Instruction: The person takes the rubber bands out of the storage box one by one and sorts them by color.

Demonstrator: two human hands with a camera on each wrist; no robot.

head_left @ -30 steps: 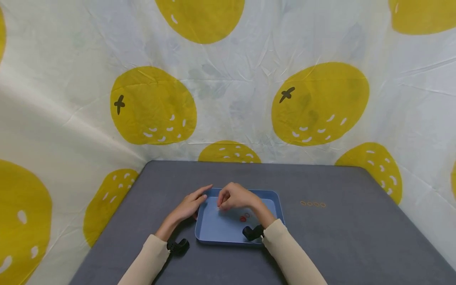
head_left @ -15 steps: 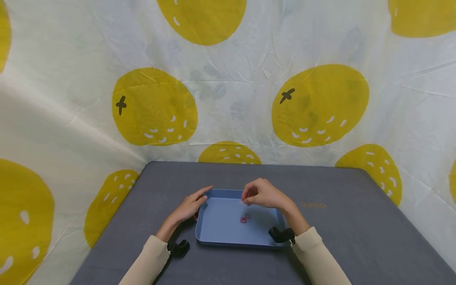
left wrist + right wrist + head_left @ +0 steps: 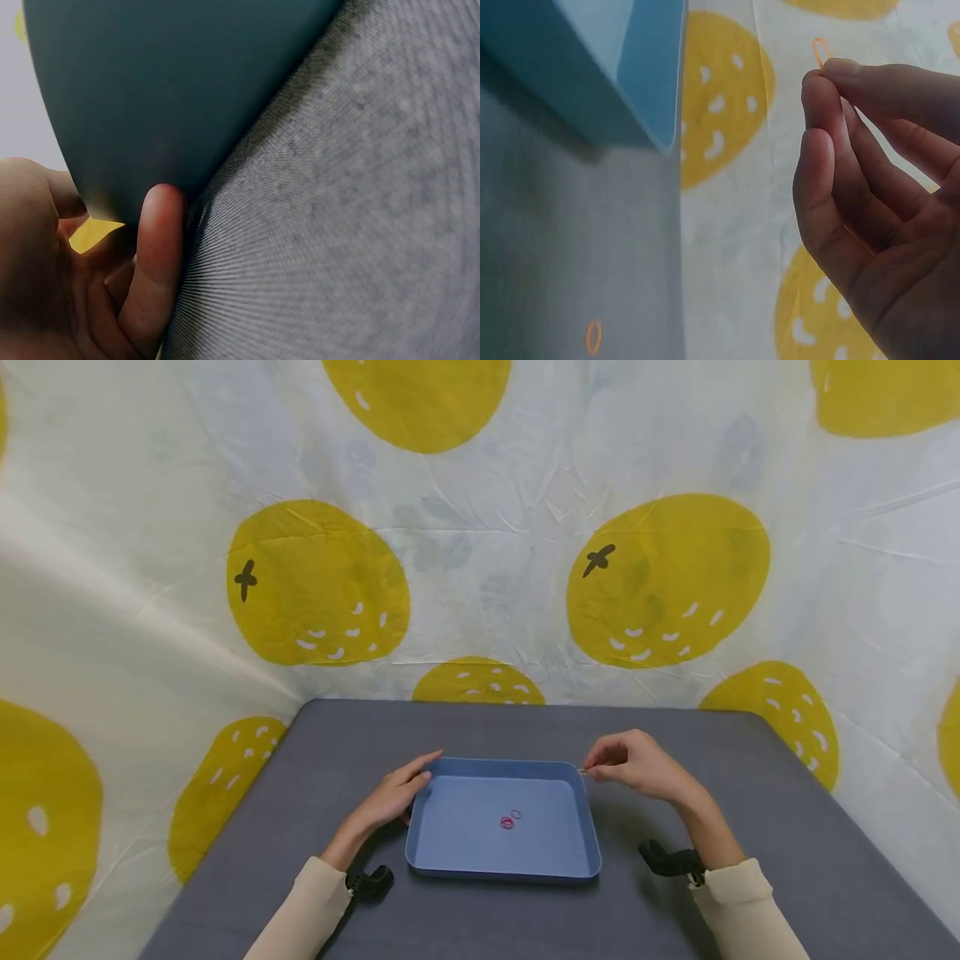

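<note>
At the left side of the blue tray [image 3: 502,852], my left hand [image 3: 390,797] rests with its index finger stretched along the far corner and its thumb at the rim. In the left wrist view one finger [image 3: 160,240] touches the tray's outer wall, low by the tabletop. Thumb and index finger of my right hand [image 3: 637,766] pinch a small orange rubber band [image 3: 820,52], just outside the tray's far right corner. Inside the tray lie a few red rubber bands [image 3: 507,822], bunched near the middle.
Another orange rubber band [image 3: 593,337] lies on the grey tabletop [image 3: 525,918] in the right wrist view. In the head view, my right hand and forearm cover that part of the table. A white curtain [image 3: 487,568] with yellow fruit print stands behind the table.
My right hand has moved right, from over the tray to beyond its right rim, carrying the pinched rubber band. It now covers the row of orange bands. My left hand stays at the tray.
</note>
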